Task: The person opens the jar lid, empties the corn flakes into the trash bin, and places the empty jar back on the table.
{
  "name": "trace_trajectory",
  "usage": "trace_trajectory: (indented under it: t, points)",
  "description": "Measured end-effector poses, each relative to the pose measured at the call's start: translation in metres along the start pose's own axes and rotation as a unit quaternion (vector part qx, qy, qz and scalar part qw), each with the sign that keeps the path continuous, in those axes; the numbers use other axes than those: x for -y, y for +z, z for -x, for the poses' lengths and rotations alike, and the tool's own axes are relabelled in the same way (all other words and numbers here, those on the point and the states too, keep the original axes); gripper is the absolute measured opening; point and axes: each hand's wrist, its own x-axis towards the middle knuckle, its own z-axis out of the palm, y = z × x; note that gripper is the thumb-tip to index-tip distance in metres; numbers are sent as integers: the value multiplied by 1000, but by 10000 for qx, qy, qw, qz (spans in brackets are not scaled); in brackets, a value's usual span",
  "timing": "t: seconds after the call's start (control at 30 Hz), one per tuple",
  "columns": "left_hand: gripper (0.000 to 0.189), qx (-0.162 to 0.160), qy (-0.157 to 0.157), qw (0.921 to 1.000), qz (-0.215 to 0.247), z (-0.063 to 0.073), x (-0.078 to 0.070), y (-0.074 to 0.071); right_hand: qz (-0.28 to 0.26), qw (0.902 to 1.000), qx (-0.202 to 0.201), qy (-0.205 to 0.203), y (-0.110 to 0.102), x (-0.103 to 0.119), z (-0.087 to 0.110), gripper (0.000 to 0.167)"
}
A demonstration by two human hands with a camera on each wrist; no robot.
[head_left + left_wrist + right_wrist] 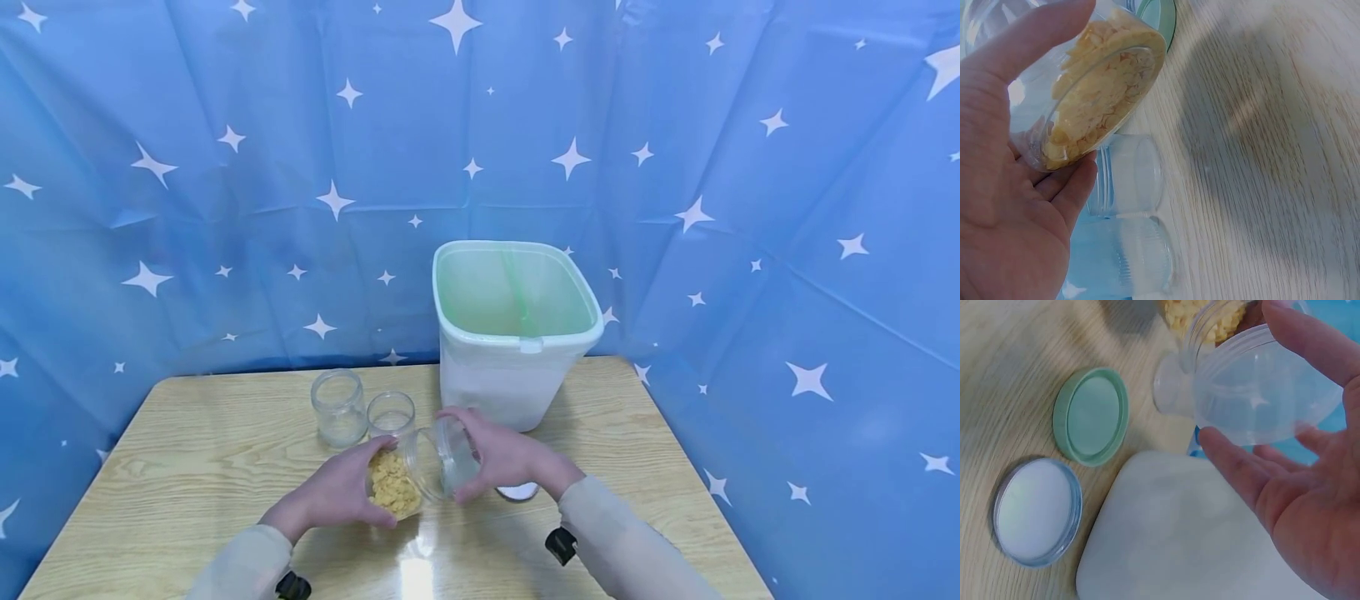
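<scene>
My left hand (337, 492) grips a clear jar (1094, 100) of pale yellow flakes (393, 483). The jar is tilted onto its side, with its mouth toward the right and its base facing the left wrist camera. Fingers and thumb of my right hand (506, 454) spread around the rim of a translucent round plastic lid (1260, 390), holding it by the edge. This lid is right at the jar's mouth and overlaps it in the head view. Behind my left hand stand two clear jars with no lids, a taller jar (339, 410) and a smaller jar (392, 412).
A tall white bin (487, 379) with a green inside stands behind my right hand. Beside it, a green lid (1092, 417) and a silver-rimmed white lid (1038, 512) lie on the wooden table (225, 442). A blue star-patterned curtain (262, 208) hangs behind the table.
</scene>
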Motion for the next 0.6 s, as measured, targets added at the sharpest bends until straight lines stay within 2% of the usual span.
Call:
trace_trajectory:
  t: [0.27, 0.6]
  points:
    - [118, -62, -52, 10000, 27, 5, 2, -4, -425, 9989, -46, 189, -4, -16, 10, 110]
    - [117, -36, -174, 9998, 40, 10, 5, -7, -696, 9955, -425, 483, -6, -54, 36, 109]
